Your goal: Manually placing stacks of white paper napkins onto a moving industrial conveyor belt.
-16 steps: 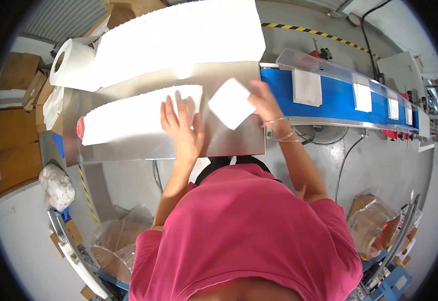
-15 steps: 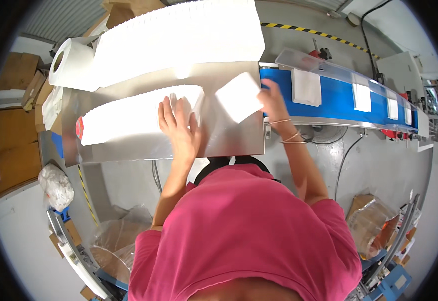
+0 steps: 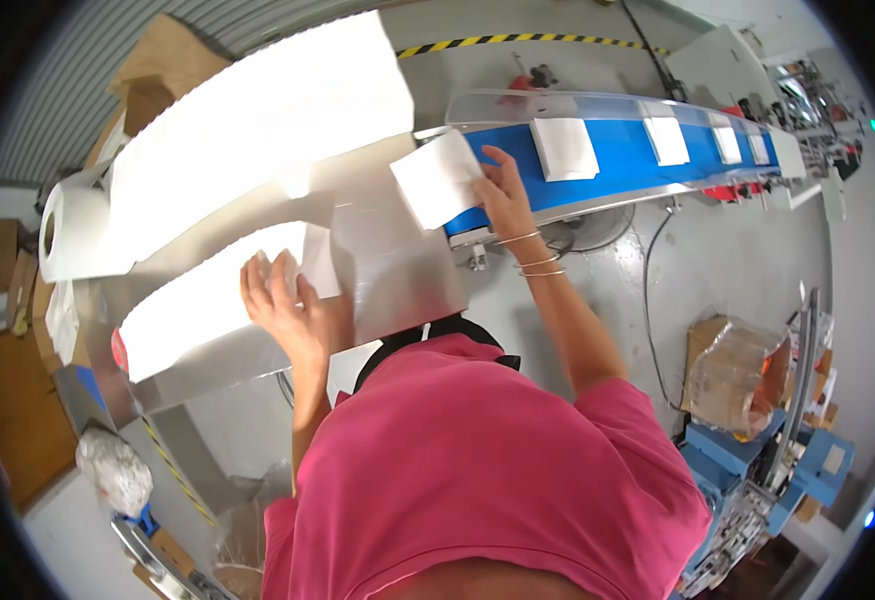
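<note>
A small square stack of white folded paper napkins (image 3: 435, 178) is pinched at its right edge by my right hand (image 3: 506, 203). The stack is over the right end of the metal table (image 3: 402, 270), where the blue conveyor belt (image 3: 612, 150) begins. My left hand (image 3: 292, 312) rests on the right part of a long row of white folded paper (image 3: 197, 305), its fingers apart and slightly bent. At this row's right end, a few pieces lean apart from the rest. A round red piece (image 3: 119, 350) shows at its left end.
Several napkin stacks sit spaced along the belt, beside a clear plastic guard (image 3: 577, 106). A larger row of white paper (image 3: 267, 115) and a white paper roll (image 3: 82, 228) lie at the table's far side. Boxes and plastic bags (image 3: 737, 375) stand around me.
The view has turned to the right. My right hand still holds the napkin stack, now over the table's end beside the belt. My left hand stays on the paper row.
</note>
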Demonstrator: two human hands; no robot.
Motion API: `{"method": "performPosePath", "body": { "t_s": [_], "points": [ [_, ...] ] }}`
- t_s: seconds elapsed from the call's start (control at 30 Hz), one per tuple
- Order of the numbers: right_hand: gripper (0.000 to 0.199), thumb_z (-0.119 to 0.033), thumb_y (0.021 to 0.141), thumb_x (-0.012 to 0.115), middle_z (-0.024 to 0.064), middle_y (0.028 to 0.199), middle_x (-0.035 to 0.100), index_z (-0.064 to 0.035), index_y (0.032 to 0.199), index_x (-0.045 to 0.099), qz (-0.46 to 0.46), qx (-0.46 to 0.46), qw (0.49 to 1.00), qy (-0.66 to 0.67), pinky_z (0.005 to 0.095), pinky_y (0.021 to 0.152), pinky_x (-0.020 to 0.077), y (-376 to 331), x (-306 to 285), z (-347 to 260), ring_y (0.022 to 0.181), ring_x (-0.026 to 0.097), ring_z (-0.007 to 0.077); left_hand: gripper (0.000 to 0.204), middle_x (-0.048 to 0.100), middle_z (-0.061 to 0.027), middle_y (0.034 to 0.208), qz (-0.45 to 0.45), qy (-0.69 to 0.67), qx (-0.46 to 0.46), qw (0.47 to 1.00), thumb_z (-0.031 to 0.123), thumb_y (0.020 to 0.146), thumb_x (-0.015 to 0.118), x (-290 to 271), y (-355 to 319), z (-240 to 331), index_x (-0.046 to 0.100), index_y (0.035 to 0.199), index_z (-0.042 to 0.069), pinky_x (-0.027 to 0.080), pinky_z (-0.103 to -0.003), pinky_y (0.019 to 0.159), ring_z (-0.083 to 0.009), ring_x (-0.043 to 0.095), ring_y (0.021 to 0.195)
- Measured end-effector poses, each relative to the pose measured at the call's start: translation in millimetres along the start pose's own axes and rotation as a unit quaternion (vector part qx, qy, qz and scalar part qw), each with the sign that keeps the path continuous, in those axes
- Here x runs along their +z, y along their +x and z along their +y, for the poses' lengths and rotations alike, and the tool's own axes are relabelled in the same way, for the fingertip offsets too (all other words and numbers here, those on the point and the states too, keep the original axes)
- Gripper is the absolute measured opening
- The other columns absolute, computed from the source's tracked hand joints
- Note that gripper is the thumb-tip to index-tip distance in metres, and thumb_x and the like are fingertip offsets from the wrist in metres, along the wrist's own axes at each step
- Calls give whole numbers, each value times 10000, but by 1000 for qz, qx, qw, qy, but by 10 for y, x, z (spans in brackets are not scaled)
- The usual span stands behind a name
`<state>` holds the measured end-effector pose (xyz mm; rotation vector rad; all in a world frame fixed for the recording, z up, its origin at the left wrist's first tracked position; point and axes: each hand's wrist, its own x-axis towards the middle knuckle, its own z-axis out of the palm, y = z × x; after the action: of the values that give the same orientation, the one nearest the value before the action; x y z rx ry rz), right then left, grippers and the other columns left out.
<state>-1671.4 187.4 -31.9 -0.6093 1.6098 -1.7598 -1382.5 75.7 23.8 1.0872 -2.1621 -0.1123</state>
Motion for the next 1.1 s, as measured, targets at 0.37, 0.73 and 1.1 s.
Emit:
{"method": "performPosePath", "body": {
  "t_s": [0.37,0.73,1.1],
  "points": [
    [695,-488,819,622,262,995,611,23,1252,437,-44,66,894,-441,456,803,471,-145,800,-881,909,603,391,378,381,-182,1380,-23,19,-1,1000,19,703,588,68,-26,176,627,1069,107,205,-573,1042,-413,286,1311],
    [441,-217,844,567,126,1132,522,-34,1233,470,-75,111,990,-32,364,774,533,12,549,-8,935,591,226,328,370,-215,1371,32,8,-61,998,59,763,646,-43,6,-6,581,1085,45,254,-549,1015,-436,293,1278],
    [738,-532,850,565,217,966,625,-26,1335,333,-116,42,843,-523,391,627,528,-171,1400,-600,856,647,326,313,362,-185,1393,-37,17,-14,999,14,734,626,-54,10,-55,655,1029,115,171,-606,1031,-435,254,1316]
  ]
}}
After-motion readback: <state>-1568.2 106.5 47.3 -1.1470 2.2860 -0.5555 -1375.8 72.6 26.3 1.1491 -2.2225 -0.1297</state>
